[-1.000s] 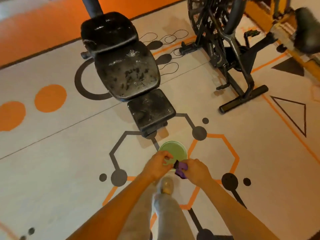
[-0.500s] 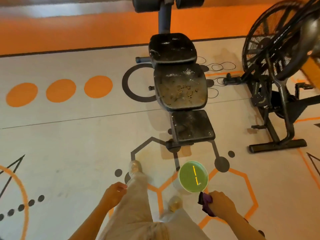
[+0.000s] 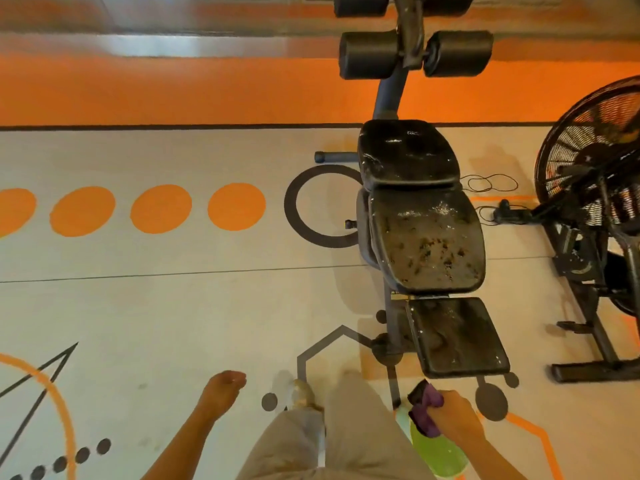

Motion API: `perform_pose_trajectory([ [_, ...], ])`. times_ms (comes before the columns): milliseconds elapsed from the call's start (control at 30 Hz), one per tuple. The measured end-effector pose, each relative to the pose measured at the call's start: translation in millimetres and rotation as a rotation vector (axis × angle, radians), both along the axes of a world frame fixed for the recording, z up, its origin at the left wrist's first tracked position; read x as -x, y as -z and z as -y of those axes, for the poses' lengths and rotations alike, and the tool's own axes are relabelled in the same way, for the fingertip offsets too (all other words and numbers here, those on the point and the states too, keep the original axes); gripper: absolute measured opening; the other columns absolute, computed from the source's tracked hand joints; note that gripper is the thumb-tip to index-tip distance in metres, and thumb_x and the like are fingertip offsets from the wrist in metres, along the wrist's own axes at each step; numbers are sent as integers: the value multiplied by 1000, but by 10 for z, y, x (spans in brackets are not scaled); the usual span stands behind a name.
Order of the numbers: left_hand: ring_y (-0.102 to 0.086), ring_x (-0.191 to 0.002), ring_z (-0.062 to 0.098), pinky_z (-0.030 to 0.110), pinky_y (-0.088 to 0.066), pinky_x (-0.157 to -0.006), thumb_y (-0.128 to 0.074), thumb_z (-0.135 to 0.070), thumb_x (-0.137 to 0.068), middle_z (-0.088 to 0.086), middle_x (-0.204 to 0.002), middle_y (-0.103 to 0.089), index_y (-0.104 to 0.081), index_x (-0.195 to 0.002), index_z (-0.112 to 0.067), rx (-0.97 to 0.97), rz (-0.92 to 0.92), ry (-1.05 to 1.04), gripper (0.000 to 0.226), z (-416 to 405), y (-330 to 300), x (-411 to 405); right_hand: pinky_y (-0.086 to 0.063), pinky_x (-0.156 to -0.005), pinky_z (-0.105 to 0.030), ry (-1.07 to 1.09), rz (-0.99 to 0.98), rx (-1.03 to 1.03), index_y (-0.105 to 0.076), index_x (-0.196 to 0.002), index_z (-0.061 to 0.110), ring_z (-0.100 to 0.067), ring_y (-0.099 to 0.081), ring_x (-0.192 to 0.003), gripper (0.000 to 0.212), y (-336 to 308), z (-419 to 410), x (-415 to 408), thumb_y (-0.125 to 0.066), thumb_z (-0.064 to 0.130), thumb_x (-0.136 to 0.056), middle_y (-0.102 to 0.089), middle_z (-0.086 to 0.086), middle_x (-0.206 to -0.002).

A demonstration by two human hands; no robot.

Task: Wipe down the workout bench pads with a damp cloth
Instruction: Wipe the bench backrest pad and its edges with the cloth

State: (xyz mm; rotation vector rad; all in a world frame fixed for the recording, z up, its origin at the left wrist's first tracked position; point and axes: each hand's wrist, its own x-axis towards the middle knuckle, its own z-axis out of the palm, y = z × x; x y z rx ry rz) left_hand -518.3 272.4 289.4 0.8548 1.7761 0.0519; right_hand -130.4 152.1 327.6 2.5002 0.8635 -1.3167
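The black workout bench stands ahead with three pads in a row. Its near seat pad [image 3: 457,336] is dull and smeared, the wide middle pad [image 3: 427,240] is spotted with grime, and the far pad [image 3: 405,152] shines wet. My right hand [image 3: 453,415] is shut on a purple cloth [image 3: 427,407], low and just in front of the seat pad. Under that hand sits a bucket with green liquid [image 3: 438,452]. Off to the left, my left hand [image 3: 221,393] hangs with its fingers loosely curled and nothing in it.
Black foam leg rollers [image 3: 370,58] top the bench's far post. A black fan bike [image 3: 595,209] stands close on the bench's right, with a cable [image 3: 491,183] on the floor between them. My leg and shoe [image 3: 303,393] are in front of the bench. An orange wall band runs behind.
Both hands held the cloth over the bucket a second ago. The left hand has let go and swung left. I have stepped closer, and the bucket now lies under my right hand.
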Motion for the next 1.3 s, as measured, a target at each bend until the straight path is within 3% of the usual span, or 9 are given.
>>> perform_pose_trajectory([
  [167, -60, -114, 31, 38, -46, -98, -55, -16, -98, 13, -118, -65, -65, -120, -6, -83, 102, 218, 27, -1111, -77, -484, -37, -43, -11, 117, -66, 27, -56, -71, 12, -19, -52, -56, 20, -10, -327, 124, -51, 4, -89, -54, -1, -58],
  [267, -59, -114, 29, 39, -45, -101, -55, -17, -98, 11, -117, -65, -65, -119, -8, -65, 99, 284, 25, -1582, -32, -561, -40, -59, -16, 181, -93, 28, -61, -83, 19, -20, -54, -76, 7, 62, -648, 108, -54, 20, -86, -58, 0, -74],
  [400, -61, -98, 35, 44, -48, -92, -59, -10, -95, 19, -108, -67, -67, -110, -4, 23, 0, 259, 19, -2053, 144, -414, -42, -83, -23, 227, -91, 77, -60, -123, 9, -27, -59, -105, 35, 190, -1364, -84, -55, 22, -91, -64, -14, -114],
  [533, -53, -72, 27, 29, -38, -65, -59, 1, -92, 17, -86, -64, -69, -96, 1, 81, -57, 121, 10, -2431, 119, -221, -45, -85, -28, 229, -65, 77, -68, -105, 10, -28, -62, -107, 23, 282, -2192, -335, -61, 23, -87, -67, -15, -113],
  [767, -59, -96, 40, 41, -41, -93, -55, 12, -91, 26, -91, -66, -67, -104, 16, 227, -77, 28, 18, -3172, 282, 10, -42, -68, -29, 294, -52, -116, -66, -107, 0, -24, -53, -77, 26, 110, -3683, -742, -60, 18, -89, -68, -19, -102],
  [833, -58, -105, 42, 43, -41, -100, -54, 9, -93, 26, -100, -66, -70, -100, 9, 244, -69, 63, 18, -3480, 363, -106, -42, -66, -29, 302, -44, -155, -66, -107, 0, -24, -54, -76, 27, 98, -4050, -829, -60, 19, -89, -68, -18, -100],
  [1033, -56, -80, 28, 28, -37, -66, -56, 3, -94, 18, -94, -65, -67, -70, -14, 158, -38, 306, 31, -4846, 174, -978, -51, -83, -40, 415, -26, -213, -64, -110, -2, -34, -64, -97, 30, 121, -4960, -993, -63, 18, -88, -67, -21, -106],
  [1200, -61, -103, 31, 34, -47, -89, -56, -6, -96, 10, -101, -65, -66, -87, -19, 85, -4, 610, 19, -6104, 238, -1738, -51, -89, -42, 541, -2, -245, -59, -116, 0, -36, -62, -102, 33, 128, -5690, -1093, -64, 12, -86, -65, -21, -111],
  [1300, -61, -109, 38, 49, -46, -103, -56, -4, -96, 16, -113, -67, -69, -90, -16, 42, 31, 729, 19, -6711, 330, -2178, -53, -77, -35, 586, -20, -228, -56, -118, 3, -29, -60, -92, 31, 134, -6069, -1189, -61, 12, -88, -63, -15, -105],
])
